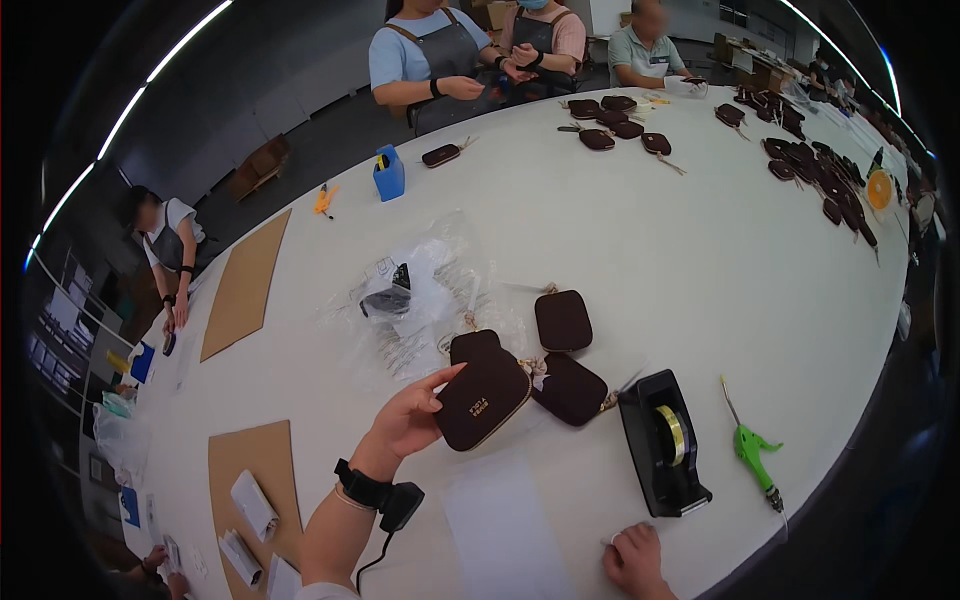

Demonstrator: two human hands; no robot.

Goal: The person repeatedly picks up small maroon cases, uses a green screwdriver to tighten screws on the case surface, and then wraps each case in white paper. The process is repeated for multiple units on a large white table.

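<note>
Dark brown, the pouch (485, 400) is in your left hand (408, 418), lifted in front of you, its face with the small gold lettering turned up toward you. Your left fingers close to about the pouch's thickness and pinch it by its left edge, which leaves most of that face uncovered; a light, even hold there should avoid denting the sides or marking the surface. Tilt it gently to the light if you want to check the zip edge, and mind the neighbours: a second pouch (474, 345) sits partly hidden just behind it, a third pouch (572, 390) lies just to its right, and a fourth pouch (564, 321) lies beyond that one, so a careless swing could snag their cords. Your right hand (635, 562) rests curled on the table (660, 260); whether it has hold of anything, I cannot tell. It lies near the black tape dispenser (640, 415), whose toothed edge deserves care, with the green air gun (750, 445) farther right. The white sheet (505, 530) lies nearest you, and the crumpled clear plastic (455, 265) spreads out beyond the pouches.
</note>
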